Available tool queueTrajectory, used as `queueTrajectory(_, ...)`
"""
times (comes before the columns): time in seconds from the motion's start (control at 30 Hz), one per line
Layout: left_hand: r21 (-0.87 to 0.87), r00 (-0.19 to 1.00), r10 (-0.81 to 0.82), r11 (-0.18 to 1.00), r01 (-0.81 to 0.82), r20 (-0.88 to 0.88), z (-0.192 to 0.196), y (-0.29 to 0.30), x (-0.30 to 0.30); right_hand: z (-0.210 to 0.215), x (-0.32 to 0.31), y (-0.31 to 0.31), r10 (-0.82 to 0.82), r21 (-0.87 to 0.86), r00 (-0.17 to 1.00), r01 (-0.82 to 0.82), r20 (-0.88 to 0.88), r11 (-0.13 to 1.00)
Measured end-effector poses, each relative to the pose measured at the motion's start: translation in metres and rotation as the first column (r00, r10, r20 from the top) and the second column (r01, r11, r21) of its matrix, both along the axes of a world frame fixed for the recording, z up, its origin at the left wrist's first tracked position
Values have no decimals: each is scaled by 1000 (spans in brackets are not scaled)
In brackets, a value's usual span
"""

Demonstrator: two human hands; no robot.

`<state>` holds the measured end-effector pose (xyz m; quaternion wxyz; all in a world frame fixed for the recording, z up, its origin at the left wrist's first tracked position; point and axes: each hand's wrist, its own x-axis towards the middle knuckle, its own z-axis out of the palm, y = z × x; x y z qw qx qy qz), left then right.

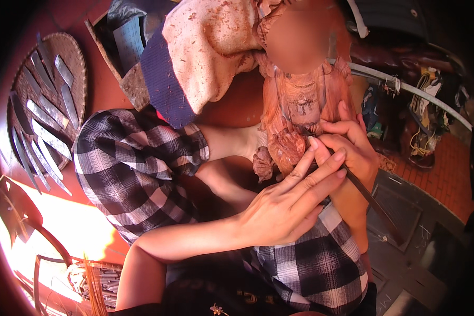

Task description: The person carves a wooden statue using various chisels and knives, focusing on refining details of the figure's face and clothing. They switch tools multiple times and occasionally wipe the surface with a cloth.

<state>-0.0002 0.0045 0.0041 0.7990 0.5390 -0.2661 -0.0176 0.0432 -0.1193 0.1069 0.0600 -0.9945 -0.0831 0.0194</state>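
Note:
A reddish-brown carved wooden statue (285, 108) in draped robes leans between my legs, with a bare foot against its side. My left hand (279, 205) reaches across from the lower left. Its long fingers close on a dark flat chisel (376, 205) near the carved hands (287, 149) of the figure. Bent fingers of my right hand (355, 150) rest on the statue's right side and close round the same tool's front end. The shaft slants away to the lower right. Overlapping fingers hide the cutting edge and part of each grip.
A round woven tray (79, 63) at the left holds several flat metal blades. Below it lies a basket (71, 279) of small rods. A pale cloth with wood chips (208, 47) lies beside the statue. Bundled cords (425, 110) hang at the right above brick-patterned flooring (432, 179).

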Motion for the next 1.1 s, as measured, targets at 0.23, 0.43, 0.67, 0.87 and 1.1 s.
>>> queueTrajectory(0.23, -38, 1000, -1, 999, 0, -18, 1, 1, 2, 0, 2, 2, 25, -2, 1000, -25, 1, 1000)
queueTrajectory(0.43, -41, 1000, 19, 999, -18, 5, 2, 2, 4, -2, 1, 2, -63, 36, 998, 62, 24, 997)
queueTrajectory(0.67, -74, 999, 31, 997, -30, 19, 2, -1, 6, -1, 3, 2, 2, 3, 999, -2, 47, 1000)
queueTrajectory(0.87, -71, 1000, 28, 997, -28, 12, -1, -4, 5, -5, 3, 1, 9, 7, 998, -10, 60, 1000)
queueTrajectory(1.1, -84, 1000, -3, 996, 1, -24, 1, -1, 4, -4, 4, -2, 2, 35, 998, -4, 61, 999)
